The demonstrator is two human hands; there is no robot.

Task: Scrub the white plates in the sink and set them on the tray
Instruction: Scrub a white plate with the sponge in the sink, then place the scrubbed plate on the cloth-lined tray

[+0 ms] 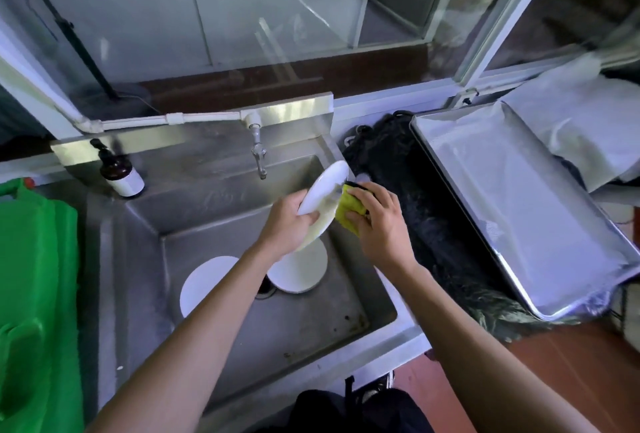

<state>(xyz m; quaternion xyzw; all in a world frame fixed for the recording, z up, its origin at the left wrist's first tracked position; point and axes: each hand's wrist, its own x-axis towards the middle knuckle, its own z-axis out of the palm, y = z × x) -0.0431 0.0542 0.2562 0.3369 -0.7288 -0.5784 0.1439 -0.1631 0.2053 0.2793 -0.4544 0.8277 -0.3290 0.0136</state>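
Observation:
My left hand grips a white plate by its lower edge and holds it tilted on edge above the steel sink. My right hand holds a yellow-green sponge with a dark backing, pressed against the plate's right face. Two more white plates lie on the sink floor: one left of the drain, partly under my left forearm, the other below the held plate. The metal tray lies to the right of the sink, nothing on it.
A tap hangs over the sink's back wall, a brown pump bottle stands at the back left corner. A green plastic bag fills the left side. Dark netting lies between sink and tray.

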